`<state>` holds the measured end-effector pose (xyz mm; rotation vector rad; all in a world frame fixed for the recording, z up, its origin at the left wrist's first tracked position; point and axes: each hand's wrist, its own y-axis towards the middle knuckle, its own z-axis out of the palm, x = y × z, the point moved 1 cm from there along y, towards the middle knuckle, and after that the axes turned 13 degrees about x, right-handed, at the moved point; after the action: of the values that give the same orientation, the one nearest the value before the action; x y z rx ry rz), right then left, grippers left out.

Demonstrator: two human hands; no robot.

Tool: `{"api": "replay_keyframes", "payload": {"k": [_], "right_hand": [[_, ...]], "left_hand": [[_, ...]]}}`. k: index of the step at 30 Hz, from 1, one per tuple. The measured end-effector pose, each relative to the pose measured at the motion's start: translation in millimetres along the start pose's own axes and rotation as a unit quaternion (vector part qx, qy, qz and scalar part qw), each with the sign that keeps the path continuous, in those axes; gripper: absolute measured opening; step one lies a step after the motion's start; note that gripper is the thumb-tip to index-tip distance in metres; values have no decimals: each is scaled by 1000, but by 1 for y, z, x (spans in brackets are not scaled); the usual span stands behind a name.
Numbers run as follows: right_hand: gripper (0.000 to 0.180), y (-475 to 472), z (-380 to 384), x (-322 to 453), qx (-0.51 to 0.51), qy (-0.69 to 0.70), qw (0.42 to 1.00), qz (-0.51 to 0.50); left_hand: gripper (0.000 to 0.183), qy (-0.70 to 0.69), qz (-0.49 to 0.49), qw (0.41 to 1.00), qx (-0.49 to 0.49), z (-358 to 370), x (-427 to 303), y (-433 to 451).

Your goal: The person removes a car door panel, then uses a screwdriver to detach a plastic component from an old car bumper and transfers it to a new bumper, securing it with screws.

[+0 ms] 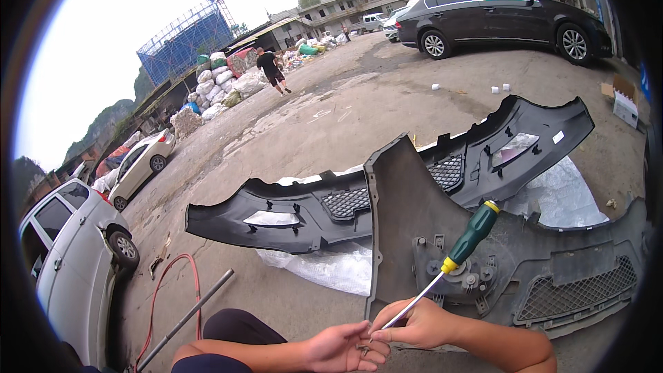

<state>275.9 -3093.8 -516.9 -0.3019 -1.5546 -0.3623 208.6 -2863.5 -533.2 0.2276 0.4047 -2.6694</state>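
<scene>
My right hand [417, 324] grips a screwdriver by its steel shaft [422, 292], close to the tip. Its green and yellow handle [472, 235] points up and away, in front of a used car bumper cover [404, 207]. Palm up, my left hand [344, 347] cradles a few small metal screws [364, 349] on its curled fingers, and the screwdriver tip is right beside them. The used bumper cover shows its inner side, with a round lamp unit [469, 274] fixed in it and a mesh grille [577, 292] at the right.
Behind lies a cleaner black bumper cover [311, 217] on clear plastic wrap [321, 269]. At my left are a metal pipe [189, 316] and a red hose [155, 300]. An open carton [625, 103] stands far right. Parked cars [492, 20] and a walking person [269, 70] are farther off.
</scene>
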Motion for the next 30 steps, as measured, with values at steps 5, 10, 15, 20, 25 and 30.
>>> {"api": "replay_keyframes", "payload": {"k": [5,10,15,20,25,30], "right_hand": [[36,2,5,-3,70,-97,992,30],[37,3,2,-1,116,-29,982,149],[35,1,-16,-1,105,-87,983,122],[14,5,-16,-9,-37,153,986,-47],[15,5,-16,-11,-154,452,878,-24],[28,-5,-21,6,-146,-41,986,-73]], "left_hand": [[42,35,-35,998,-33,-26,3,-2],[36,34,-42,993,-107,-36,9,-7],[37,11,-42,989,-141,-37,4,-11],[37,10,-34,984,-174,-37,1,-15],[35,2,-45,986,-159,-32,3,-19],[28,-15,6,985,-175,-19,3,-23]]}}
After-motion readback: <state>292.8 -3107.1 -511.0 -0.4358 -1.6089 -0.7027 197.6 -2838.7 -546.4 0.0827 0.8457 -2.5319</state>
